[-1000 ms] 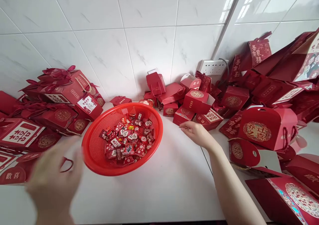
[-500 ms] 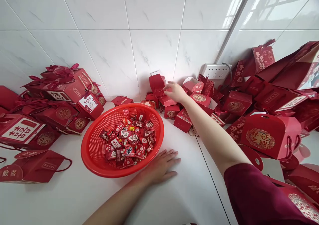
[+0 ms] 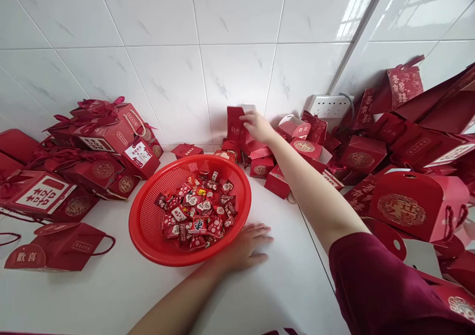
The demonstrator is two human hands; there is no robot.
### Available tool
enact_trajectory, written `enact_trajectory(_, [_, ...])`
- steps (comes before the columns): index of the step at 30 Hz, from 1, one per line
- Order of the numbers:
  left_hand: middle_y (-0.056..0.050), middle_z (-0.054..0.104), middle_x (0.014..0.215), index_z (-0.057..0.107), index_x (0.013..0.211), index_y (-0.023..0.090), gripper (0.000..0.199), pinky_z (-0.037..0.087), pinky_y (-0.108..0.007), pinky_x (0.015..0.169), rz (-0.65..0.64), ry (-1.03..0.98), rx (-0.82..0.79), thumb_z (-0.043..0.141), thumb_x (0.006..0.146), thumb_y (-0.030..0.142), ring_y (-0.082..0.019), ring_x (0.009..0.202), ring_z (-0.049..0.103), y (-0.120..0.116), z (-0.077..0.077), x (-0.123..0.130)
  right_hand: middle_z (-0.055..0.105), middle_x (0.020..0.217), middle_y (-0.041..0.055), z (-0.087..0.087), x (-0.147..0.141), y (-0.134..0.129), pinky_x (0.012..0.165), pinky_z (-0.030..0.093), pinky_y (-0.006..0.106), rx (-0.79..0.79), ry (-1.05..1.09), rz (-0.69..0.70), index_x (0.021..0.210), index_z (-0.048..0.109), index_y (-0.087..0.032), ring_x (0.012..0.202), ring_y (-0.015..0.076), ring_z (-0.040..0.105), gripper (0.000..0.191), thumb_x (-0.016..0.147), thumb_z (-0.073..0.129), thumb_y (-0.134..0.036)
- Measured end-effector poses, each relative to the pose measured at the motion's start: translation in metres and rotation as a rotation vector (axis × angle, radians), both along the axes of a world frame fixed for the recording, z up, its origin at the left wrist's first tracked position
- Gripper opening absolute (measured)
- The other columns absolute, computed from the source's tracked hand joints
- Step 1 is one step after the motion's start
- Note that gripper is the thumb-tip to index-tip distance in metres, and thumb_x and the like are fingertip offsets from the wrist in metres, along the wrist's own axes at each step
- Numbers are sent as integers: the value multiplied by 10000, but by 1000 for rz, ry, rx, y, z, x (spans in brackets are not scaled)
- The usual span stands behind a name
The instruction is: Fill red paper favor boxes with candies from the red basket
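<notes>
Bright daylight, window glare on tiles, edges warped.

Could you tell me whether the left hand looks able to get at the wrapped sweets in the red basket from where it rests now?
Probably yes. The left hand lies flat on the counter against the red basket at its near rim, the basket is open-topped, and nothing covers the wrapped sweets.

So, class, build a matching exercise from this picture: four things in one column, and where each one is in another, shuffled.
1 left hand
2 right hand
3 wrapped sweets
4 wall socket

a inside the red basket
b flat on the counter beside the basket
c on the tiled wall
d gripping a small red box at the back

Pairs: 1-b, 2-d, 3-a, 4-c
</notes>
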State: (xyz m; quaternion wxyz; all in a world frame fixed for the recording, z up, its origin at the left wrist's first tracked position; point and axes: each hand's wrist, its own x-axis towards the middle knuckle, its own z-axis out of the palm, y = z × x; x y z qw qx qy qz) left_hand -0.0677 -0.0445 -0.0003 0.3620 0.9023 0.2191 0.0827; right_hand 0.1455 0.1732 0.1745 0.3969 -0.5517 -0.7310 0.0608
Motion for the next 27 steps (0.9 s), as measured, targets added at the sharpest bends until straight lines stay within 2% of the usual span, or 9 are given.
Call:
enact_trajectory(4, [-51,436,1553,551,1398,273,511,260,-504,1243,-14,0,32,639,904,369,-273,1481,342,3,-6,1,642,1205,115,16,11,-72,1041,476,440,371,162,-17,1156,712,-178,1144,254,610,313,933,535,-310])
enact_trajectory(7, [-70,540,1465,626,1300,261,397,367,-488,1183,15,-63,110,629,909,328,-273,1400,459,5,-13,1,670,1125,67,14,22,-145,998,494,432,500,192,-72,1103,725,-247,1095,235,630,240,937,552,-266])
enact_trajectory(9, [-75,654,1298,669,1213,242,301,477,-415,1081,42,-146,186,579,926,244,-229,1241,590,3,-15,0,683,1028,41,0,33,-191,952,514,407,439,190,-32,975,743,-262,1033,215,650,206,911,561,-190])
enact_trajectory(12, [-53,722,979,691,1066,212,265,552,-327,885,3,-376,391,504,904,117,-170,943,663,-10,-11,0,699,1008,53,-41,46,-247,893,535,382,98,233,186,788,688,-219,1013,212,668,173,891,568,-148])
enact_trajectory(14, [-45,705,890,666,993,200,237,557,-315,817,-27,-557,529,507,870,76,-167,878,650,-22,-1,1,694,985,57,-74,49,-276,840,554,365,-31,392,132,792,618,-223,952,200,676,123,903,586,-180])
enact_trajectory(15, [-47,698,890,649,984,196,231,557,-315,809,-22,-630,571,515,857,57,-169,886,646,-28,6,2,692,971,51,-90,48,-288,855,557,373,-72,462,86,876,610,-237,941,197,679,46,905,606,-202])
enact_trajectory(19, [-83,673,1057,599,1137,186,342,551,-322,890,130,-685,516,476,883,-6,-173,1037,630,-37,40,10,688,936,30,-123,38,-329,932,553,448,-110,555,70,1272,521,-303,967,209,686,372,924,605,-203])
enact_trajectory(23, [-80,590,1362,526,1341,221,428,445,-385,1123,46,-473,369,410,961,61,-190,1338,501,-26,69,25,691,1031,56,-119,37,-349,886,559,420,-122,336,115,988,705,-301,1013,222,670,236,931,549,-133])
enact_trajectory(27, [-40,635,1283,668,1071,221,245,368,-442,1164,-53,-300,464,451,979,156,-221,1293,528,-20,81,36,675,1042,46,-125,37,-353,871,554,401,-147,244,74,998,732,-309,1017,215,659,339,912,500,-77])
